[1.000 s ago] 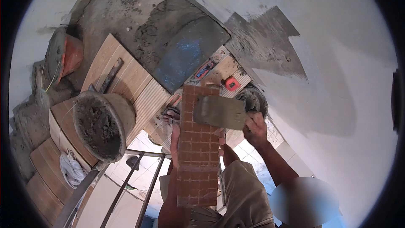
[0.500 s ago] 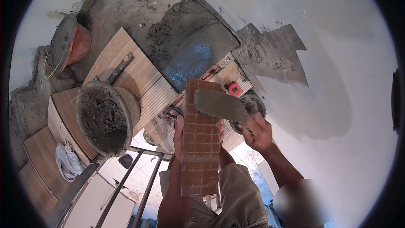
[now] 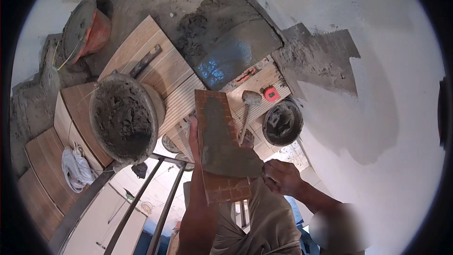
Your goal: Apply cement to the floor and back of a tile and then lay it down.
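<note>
A narrow reddish-brown tile [image 3: 226, 194], its gridded back facing up, tilts in front of my legs. My left hand [image 3: 194, 137] grips it along the left edge, its fingers partly hidden behind. In my right hand [image 3: 282, 177], closed round a handle that is mostly covered, is a trowel [image 3: 231, 161]. The trowel's grey-smeared blade lies across the tile's nearer half. Beyond the blade, a strip of grey mortar [image 3: 215, 118] coats the middle of the tile.
Left stands a large bucket of mortar [image 3: 159, 106]; farther back, an orange bucket [image 3: 100, 32]. Wood-look steps [image 3: 172, 78] hold a mallet [image 3: 251, 97] and red tape measure [image 3: 271, 94]. A black bucket [image 3: 301, 126] sits by the white wall [image 3: 377, 113]. Metal railing [image 3: 165, 205] rises near left.
My right hand has drawn the trowel toward me down the tile, leaving a mortar strip behind. The tile tilts differently, and the mallet and black bucket show more fully.
</note>
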Demonstrator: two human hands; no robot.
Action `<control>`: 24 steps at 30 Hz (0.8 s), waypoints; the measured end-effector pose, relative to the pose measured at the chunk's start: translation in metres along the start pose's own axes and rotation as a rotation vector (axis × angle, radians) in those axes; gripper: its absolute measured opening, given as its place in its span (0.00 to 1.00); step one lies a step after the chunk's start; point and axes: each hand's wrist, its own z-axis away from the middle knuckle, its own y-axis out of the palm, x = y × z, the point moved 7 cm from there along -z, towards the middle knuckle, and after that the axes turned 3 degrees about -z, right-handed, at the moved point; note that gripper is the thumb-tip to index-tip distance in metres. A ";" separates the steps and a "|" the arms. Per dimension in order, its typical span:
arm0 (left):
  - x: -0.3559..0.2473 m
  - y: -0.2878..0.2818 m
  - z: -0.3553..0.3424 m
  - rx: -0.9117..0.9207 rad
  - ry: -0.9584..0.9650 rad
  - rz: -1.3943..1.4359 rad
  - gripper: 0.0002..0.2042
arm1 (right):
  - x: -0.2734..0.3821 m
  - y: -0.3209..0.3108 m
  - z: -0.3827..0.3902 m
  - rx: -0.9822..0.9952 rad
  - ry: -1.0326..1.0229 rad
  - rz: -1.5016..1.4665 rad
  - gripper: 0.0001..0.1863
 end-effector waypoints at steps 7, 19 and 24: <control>0.002 0.002 0.001 0.002 -0.035 0.024 0.34 | 0.040 -0.022 0.041 0.074 -0.022 -0.255 0.15; 0.008 0.035 0.010 0.100 -0.161 0.116 0.41 | -0.092 -0.021 -0.071 -0.227 0.048 -0.110 0.22; 0.005 0.037 0.014 0.114 -0.126 0.143 0.40 | -0.111 -0.005 -0.080 -0.250 0.040 0.253 0.22</control>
